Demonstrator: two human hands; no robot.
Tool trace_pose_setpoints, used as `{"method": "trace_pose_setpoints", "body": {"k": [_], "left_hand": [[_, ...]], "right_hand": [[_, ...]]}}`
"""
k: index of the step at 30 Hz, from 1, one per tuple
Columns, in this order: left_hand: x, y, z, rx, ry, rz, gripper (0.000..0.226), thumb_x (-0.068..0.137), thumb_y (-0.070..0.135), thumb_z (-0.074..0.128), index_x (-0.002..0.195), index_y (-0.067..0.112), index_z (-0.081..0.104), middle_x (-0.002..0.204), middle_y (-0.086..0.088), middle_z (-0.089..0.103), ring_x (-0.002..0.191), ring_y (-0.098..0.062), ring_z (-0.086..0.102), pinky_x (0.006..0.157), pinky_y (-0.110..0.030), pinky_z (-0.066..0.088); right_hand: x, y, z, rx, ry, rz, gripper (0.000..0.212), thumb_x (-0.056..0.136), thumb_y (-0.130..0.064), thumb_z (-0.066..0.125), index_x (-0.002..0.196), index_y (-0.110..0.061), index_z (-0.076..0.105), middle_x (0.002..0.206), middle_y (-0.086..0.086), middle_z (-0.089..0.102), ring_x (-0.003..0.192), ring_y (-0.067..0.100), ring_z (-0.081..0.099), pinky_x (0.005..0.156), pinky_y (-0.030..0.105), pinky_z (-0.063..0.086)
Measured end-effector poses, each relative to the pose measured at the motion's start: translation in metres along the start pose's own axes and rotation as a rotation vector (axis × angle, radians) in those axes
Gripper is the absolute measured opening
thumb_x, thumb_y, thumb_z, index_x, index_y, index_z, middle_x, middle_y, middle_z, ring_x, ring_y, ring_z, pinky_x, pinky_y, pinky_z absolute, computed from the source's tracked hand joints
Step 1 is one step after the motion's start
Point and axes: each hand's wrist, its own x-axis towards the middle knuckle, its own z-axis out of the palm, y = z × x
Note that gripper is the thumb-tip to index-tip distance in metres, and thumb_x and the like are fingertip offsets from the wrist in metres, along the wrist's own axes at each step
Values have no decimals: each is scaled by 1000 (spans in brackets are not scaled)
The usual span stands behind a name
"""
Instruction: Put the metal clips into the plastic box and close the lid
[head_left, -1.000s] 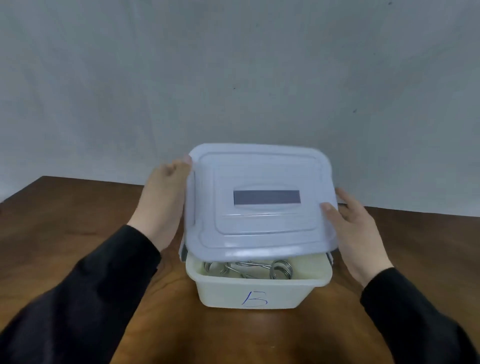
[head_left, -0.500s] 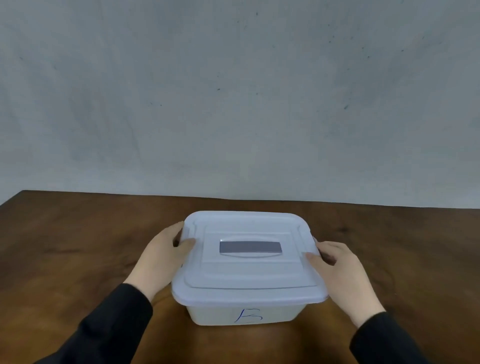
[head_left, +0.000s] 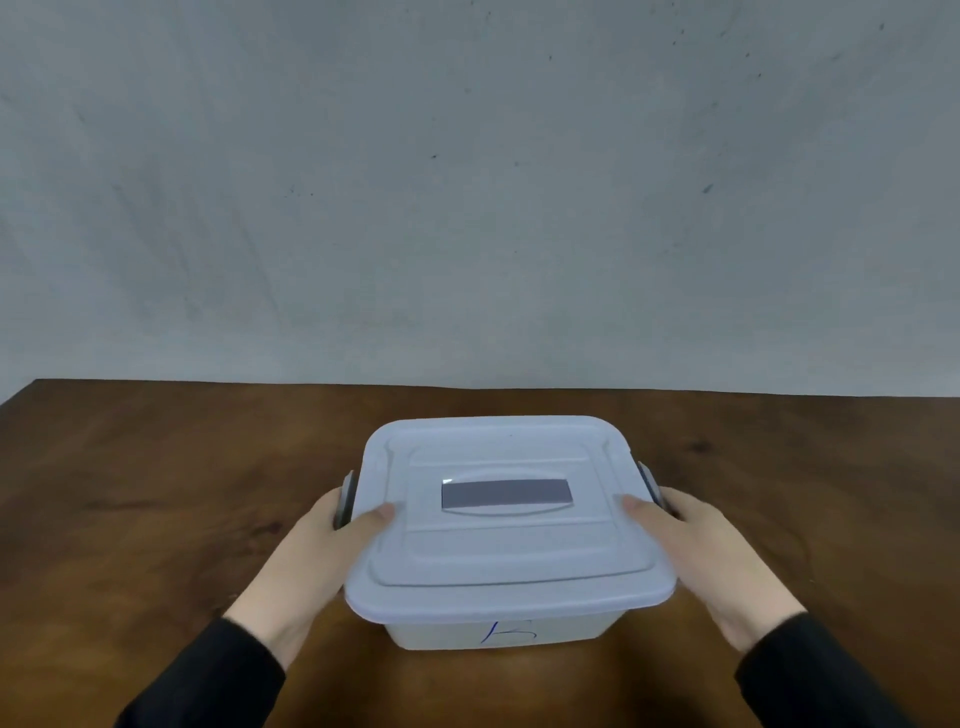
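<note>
A white plastic box (head_left: 493, 634) with a blue handwritten mark on its front stands on the brown table. Its pale blue lid (head_left: 506, 525) with a grey label lies flat on top and hides the metal clips. My left hand (head_left: 317, 556) holds the box's left side: thumb on the lid, fingers around the grey left latch (head_left: 345, 499), which sticks out sideways. My right hand (head_left: 696, 551) mirrors it, thumb on the lid's right edge and fingers at the grey right latch (head_left: 648, 480).
The wooden table (head_left: 156, 493) runs wide to both sides of the box and ends at a grey wall (head_left: 467, 182) behind. Nothing else lies on it.
The lid came down from a tilted hold above the open box to lie flat on it. Both hands then slid to the side latches, which now swing outward.
</note>
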Motion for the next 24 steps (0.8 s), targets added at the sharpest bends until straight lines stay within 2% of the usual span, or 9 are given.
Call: {"method": "trace_pose_setpoints", "body": {"k": [3,6,9,13,17,19,21,22,24], "left_hand": [[0,4,5,74,78,118,21,95,35,57,116,37,54,99,11,73,91,-13,71,66,-22,55],[4,4,11,145,106,139,41,98,36,50,138,35,40,114,12,65,93,-11,66,63,-18,50],[10,0,16,207,126,133,57,102,30,43,154,27,19,99,22,52,81,-5,60,50,-9,45],[12,0,20,255,151,172,61,104,23,39,157,25,8,104,13,54,83,-9,60,55,-12,44],[11,2,19,245,126,176,61,105,23,36,157,27,4,97,28,43,81,-4,57,55,-10,42],[10,1,20,237,117,190,61,105,24,36,157,27,4,97,27,45,82,-5,58,56,-10,42],[7,3,19,148,77,196,63,103,39,37,157,31,5,117,22,52,94,-7,60,68,-13,46],[6,4,17,54,71,178,67,99,52,36,156,35,7,130,20,49,109,-7,57,82,-19,48],[-3,-4,9,-80,132,174,75,86,75,31,153,46,14,146,23,33,136,-10,38,111,-36,35]], "right_hand": [[2,1,4,-142,96,-105,43,98,-40,57,138,-27,51,112,-14,68,96,9,67,70,24,58],[0,3,12,-167,93,-108,57,96,-44,57,148,-29,40,122,-9,65,99,12,66,72,23,58],[-2,1,11,-249,113,-130,59,97,-39,57,151,-29,36,121,-10,65,94,11,67,66,19,57],[2,1,12,-405,164,-141,61,101,-36,52,157,-27,28,130,-3,64,97,15,68,72,26,60],[0,1,13,-301,180,-134,60,100,-33,56,155,-28,33,114,-9,60,86,7,64,64,20,57],[-3,3,13,-235,174,-138,60,99,-32,57,154,-28,34,115,-10,61,83,4,62,62,18,55],[-7,0,15,-187,147,-130,61,99,-34,57,154,-29,33,125,-9,62,87,2,61,64,17,54],[-10,-2,14,-157,129,-134,61,99,-37,56,155,-31,32,131,-11,60,91,0,60,68,17,54],[-24,-11,6,-101,170,-186,61,99,-39,55,154,-35,30,138,-16,54,106,-3,56,87,23,54]]}}
